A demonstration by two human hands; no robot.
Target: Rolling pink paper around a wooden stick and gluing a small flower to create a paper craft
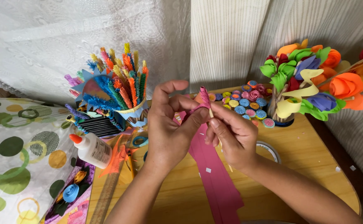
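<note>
Nearest of all, the two forearms come up from the bottom edge and meet above the wooden table (314, 166), and between them a long pink foam strip (214, 174) trails down across the boards. Its upper end is being coiled: the left hand (169, 128) pinches the small pink roll (203, 99) between thumb and forefinger, the other fingers curled loosely behind, wrist bent inward so the roll sits upright in plain sight. The right hand (231, 135) closes on a thin wooden stick (211, 114) that runs up into the coil, fingertips bunched around it (a grip that looks suited to twirling). The slack strip lies flat on the table, apparently so it can feed upward without kinking.

Supplies sit within reach. A white glue bottle (92, 150) with an orange tip lies on its side to the left, just beside a ruler (107, 199). Behind it stands a cup of bright fuzzy stems (119, 87). On the far side, a cluster of small rolled discs (243, 103) lies next to a bouquet of foam flowers (310, 83). A roll of tape (268, 149) peeks out behind the right wrist.
</note>
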